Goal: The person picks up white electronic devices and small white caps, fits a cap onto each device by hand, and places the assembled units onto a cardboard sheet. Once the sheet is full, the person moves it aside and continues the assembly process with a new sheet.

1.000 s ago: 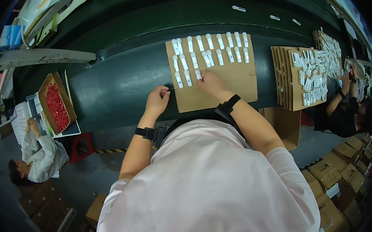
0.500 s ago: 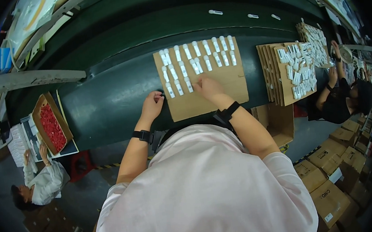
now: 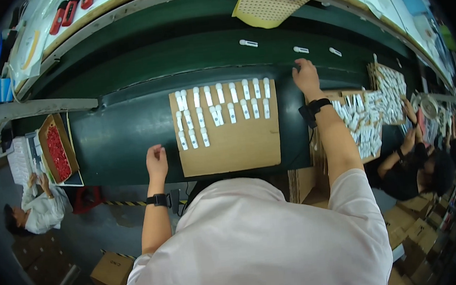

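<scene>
A brown cardboard sheet (image 3: 229, 156) lies on the dark green bench in front of me. Small white stick-shaped pieces with rounded heads (image 3: 207, 95) stand in rows across its upper part, the lowest row only at the left. My right hand (image 3: 307, 78) reaches beyond the sheet's far right corner, fingers apart and seemingly holding nothing. Just past its fingertips a loose white piece (image 3: 301, 50) lies on the green strip. Two more lie there, one white piece (image 3: 248, 43) to the left and another white piece (image 3: 335, 51) to the right. My left hand (image 3: 157, 162) hovers left of the sheet, loosely open.
Stacked cardboard sheets crowded with white pieces (image 3: 365, 125) stand at the right, near a co-worker in black (image 3: 420, 166). At the left is a box of red parts (image 3: 58, 152) beside a co-worker in white (image 3: 44, 213). A yellow perforated sheet (image 3: 270, 3) hangs over the far edge.
My right hand has left the lower row on the cardboard and moved far and right toward the loose pieces. My left hand has drawn away from the sheet's left edge. The whole view has shifted.
</scene>
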Demonstrator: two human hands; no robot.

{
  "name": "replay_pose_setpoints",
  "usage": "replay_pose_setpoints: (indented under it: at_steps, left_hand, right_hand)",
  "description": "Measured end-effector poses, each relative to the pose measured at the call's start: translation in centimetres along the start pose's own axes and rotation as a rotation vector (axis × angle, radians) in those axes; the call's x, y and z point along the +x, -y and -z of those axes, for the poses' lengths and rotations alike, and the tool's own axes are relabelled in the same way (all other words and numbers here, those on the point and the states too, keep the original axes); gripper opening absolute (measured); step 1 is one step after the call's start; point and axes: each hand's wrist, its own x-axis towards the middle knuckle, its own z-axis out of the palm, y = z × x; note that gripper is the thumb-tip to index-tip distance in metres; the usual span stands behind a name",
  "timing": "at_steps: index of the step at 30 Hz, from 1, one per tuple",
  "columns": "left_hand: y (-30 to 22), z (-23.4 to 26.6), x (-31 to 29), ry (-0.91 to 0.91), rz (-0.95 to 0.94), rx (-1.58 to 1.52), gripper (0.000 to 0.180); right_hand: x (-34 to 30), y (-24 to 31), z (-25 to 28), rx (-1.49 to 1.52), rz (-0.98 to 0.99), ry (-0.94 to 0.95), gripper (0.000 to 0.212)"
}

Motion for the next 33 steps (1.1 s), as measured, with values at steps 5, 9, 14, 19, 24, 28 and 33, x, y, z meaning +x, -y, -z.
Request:
replay_pose_setpoints:
  at_steps: [5, 9, 14, 19, 24, 28, 33]
  left_hand:
    - [0.7, 1.1, -4.4, -0.027, 0.133, 0.014, 0.019]
    - [0.5, 1.9, -7.5, -0.075, 0.231, 0.046, 0.017]
    - [-1.7, 0.8, -8.5, -0.071, 0.317, 0.081, 0.015]
    - [-5.2, -0.8, -7.5, -0.027, 0.262, 0.003, 0.013]
    - [-9.5, 0.0, -7.3, -0.050, 0.199, -0.023, 0.012]
    - [-12.6, 1.5, -6.8, -0.067, 0.025, -0.005, 0.013]
    - [-18.0, 2.3, -5.3, -0.049, -0.209, -0.100, 0.016]
  right_hand:
    - [5.8, -4.8, -4.2, -0.202, -0.069, -0.062, 0.029]
    - [8.9, -6.2, -5.8, -0.252, -0.076, 0.035, 0.033]
    - [12.0, -0.7, -6.9, 0.084, 0.041, 0.161, 0.036]
    - [14.3, 5.7, -10.0, 0.189, 0.350, 0.343, 0.041]
    - [13.0, 9.3, -9.9, 0.131, 0.403, 0.356, 0.045]
    - [12.6, 8.7, -10.2, 0.116, 0.411, 0.372, 0.045]
    - [8.1, 14.0, -0.8, 0.460, 0.340, 0.713, 0.028]
